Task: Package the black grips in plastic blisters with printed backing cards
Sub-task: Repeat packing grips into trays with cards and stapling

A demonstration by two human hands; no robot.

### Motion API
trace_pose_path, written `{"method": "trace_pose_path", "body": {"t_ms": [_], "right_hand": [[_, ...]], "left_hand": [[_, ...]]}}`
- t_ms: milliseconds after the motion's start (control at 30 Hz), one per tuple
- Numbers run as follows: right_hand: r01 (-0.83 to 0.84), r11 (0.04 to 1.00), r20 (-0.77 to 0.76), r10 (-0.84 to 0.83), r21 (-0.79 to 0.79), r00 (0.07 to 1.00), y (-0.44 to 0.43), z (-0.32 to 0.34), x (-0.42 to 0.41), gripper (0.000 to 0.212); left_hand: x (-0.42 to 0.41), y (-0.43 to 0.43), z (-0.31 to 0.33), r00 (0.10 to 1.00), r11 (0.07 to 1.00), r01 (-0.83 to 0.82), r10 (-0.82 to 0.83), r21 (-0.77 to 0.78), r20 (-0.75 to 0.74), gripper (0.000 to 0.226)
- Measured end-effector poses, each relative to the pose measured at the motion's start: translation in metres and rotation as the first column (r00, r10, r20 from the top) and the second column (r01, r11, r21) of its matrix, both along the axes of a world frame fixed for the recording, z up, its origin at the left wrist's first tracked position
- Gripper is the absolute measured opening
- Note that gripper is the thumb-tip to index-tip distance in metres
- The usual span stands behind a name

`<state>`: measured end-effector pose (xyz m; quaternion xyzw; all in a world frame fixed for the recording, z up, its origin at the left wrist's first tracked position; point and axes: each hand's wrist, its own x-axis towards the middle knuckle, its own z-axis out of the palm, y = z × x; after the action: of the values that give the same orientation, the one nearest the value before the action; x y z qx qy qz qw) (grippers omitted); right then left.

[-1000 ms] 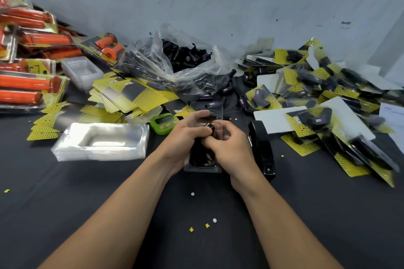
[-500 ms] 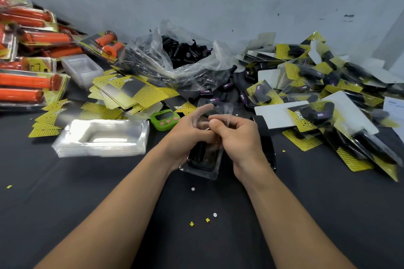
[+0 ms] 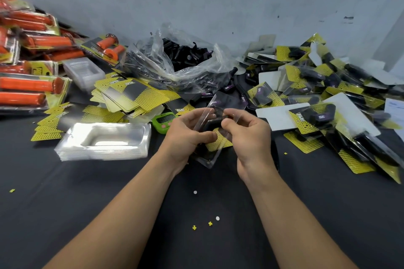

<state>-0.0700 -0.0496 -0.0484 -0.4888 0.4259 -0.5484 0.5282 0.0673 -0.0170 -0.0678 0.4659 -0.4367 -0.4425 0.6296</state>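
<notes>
I have lifted the blister [image 3: 207, 155] off the desk [image 3: 87, 203], my left hand [image 3: 185, 137] and right hand [image 3: 249, 135] pinching it, apparently around a black grip [image 3: 213, 121].

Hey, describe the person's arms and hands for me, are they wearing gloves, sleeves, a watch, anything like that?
Both arms come in from the bottom of the frame bare to as far up as the picture shows: no sleeves in view. The left hand and the right hand have no gloves, and no watch, bracelet or ring shows on either wrist or on the visible fingers. Nails look short and unpainted.
</notes>
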Motion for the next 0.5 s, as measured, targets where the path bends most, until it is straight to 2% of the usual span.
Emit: {"method": "trace_pose_path", "body": {"t_ms": [100, 200, 300, 367, 433, 500], "right_hand": [[-0.044, 0.999, -0.015, 0.044, 0.002, 0.999, 0.001, 0.001, -0.003, 0.020], [-0.038, 0.999, -0.110, 0.037, -0.005, 0.993, 0.000, -0.001, -0.006, 0.028], [-0.034, 0.999, -0.016, 0.033, -0.013, 0.999, -0.001, 0.001, -0.009, 0.037], [-0.032, 0.999, 0.080, 0.034, -0.023, 0.996, 0.001, 0.003, -0.009, 0.043], [-0.013, 0.999, 0.145, 0.019, -0.041, 0.989, 0.004, 0.005, -0.007, 0.045], [-0.005, 1.000, 0.227, 0.009, -0.016, 0.974, 0.006, 0.006, -0.004, 0.041]], "left_hand": [[-0.003, 0.000, 0.000, 0.992, 0.996, -0.080, 0.084, -0.043, 0.095, 0.058], [-0.004, 0.000, 0.001, 0.986, 0.995, -0.086, 0.092, -0.048, 0.136, 0.054], [-0.004, 0.002, 0.003, 0.969, 0.980, -0.191, 0.198, -0.058, 0.148, 0.044], [-0.004, 0.003, 0.006, 0.969, 0.974, -0.220, 0.223, -0.047, 0.104, 0.049], [-0.003, 0.003, 0.008, 0.978, 0.978, -0.207, 0.207, 0.002, -0.013, 0.054], [0.000, 0.003, 0.012, 0.990, 0.996, -0.061, 0.069, 0.063, -0.123, 0.049]]}}
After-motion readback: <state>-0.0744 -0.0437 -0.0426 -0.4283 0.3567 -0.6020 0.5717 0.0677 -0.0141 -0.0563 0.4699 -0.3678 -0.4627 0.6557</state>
